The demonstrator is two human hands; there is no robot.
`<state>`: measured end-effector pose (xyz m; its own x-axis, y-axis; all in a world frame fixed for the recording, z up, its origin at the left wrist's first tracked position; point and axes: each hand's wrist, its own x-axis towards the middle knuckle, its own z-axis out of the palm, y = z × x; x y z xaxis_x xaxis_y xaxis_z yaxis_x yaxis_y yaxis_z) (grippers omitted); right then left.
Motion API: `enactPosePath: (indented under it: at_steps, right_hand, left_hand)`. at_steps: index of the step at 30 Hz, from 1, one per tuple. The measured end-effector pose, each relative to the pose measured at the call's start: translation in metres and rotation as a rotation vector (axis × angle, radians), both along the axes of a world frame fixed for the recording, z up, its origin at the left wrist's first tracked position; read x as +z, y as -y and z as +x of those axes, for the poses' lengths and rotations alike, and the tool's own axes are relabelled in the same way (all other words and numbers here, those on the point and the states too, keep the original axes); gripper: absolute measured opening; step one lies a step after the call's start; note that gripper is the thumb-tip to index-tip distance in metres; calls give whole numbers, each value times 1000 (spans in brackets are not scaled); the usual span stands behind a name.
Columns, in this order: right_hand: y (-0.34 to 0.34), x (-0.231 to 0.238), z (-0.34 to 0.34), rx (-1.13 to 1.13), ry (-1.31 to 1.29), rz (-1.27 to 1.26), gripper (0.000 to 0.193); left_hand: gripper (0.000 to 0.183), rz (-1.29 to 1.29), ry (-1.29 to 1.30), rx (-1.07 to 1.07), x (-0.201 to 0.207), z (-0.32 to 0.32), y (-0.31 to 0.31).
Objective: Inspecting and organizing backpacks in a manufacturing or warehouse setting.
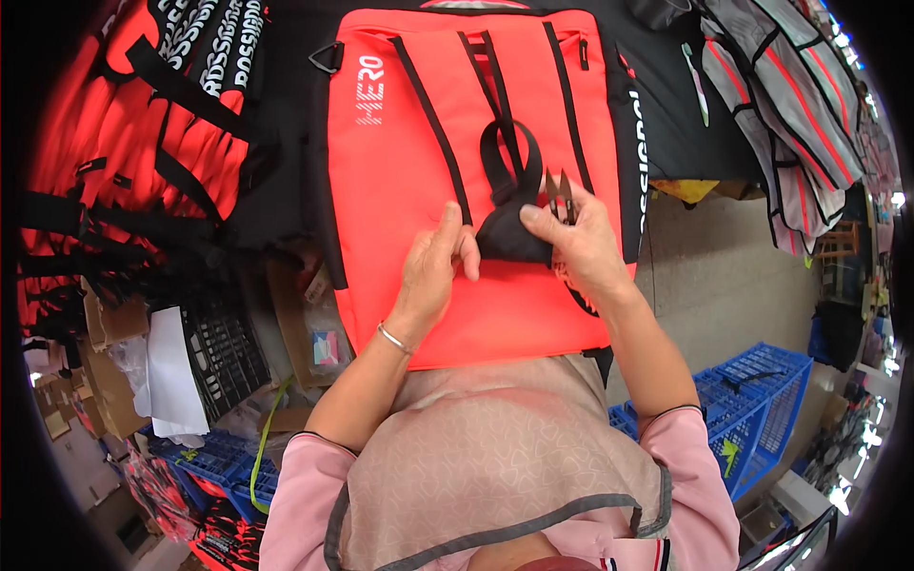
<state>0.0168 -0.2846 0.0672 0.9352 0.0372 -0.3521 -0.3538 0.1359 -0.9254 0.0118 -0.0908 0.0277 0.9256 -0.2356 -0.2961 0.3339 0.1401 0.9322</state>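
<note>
A bright red-orange backpack [409, 190] with black sides lies flat in front of me, its straps lengthwise. My right hand [588, 249] pinches a black strap piece [512, 236] between thumb and fingers. Small dark thread snips [562, 195] are also held in that hand, blades pointing away from me. A black webbing loop [497, 157] rises from the strap piece. Over the bag's left half hovers my left hand [436, 271], fingers apart and partly curled, with nothing visible in it. Whether it touches the bag I cannot tell.
Red-orange and black bags [181, 124] are piled at the left. Grey bags with red trim [781, 95] hang over the table's right side, near a toothbrush-like tool [697, 86]. Blue plastic crates [752, 400] stand low at the right; cardboard boxes [286, 305] sit at the left.
</note>
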Motion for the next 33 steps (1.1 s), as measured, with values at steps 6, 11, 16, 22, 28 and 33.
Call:
enactPosePath:
  at_steps: [6, 11, 16, 22, 28, 33]
  right_hand:
    - [43, 44, -16, 513, 113, -313, 21]
    - [85, 34, -7, -60, 138, -428, 12]
    - [58, 30, -11, -1, 313, -412, 8]
    - [41, 11, -23, 36, 180, -365, 6]
    - [34, 14, -30, -6, 194, -313, 8]
    - [41, 15, -30, 3, 116, -300, 12]
  left_hand:
    - [64, 121, 124, -97, 19, -28, -53]
    - [40, 162, 193, -222, 18, -27, -67]
    - [27, 925, 1019, -490, 29, -13, -65]
    - [49, 859, 1035, -1009, 32, -45, -53]
    - [57, 863, 1157, -1026, 6, -40, -49]
    - [35, 668, 981, -885, 2, -25, -47]
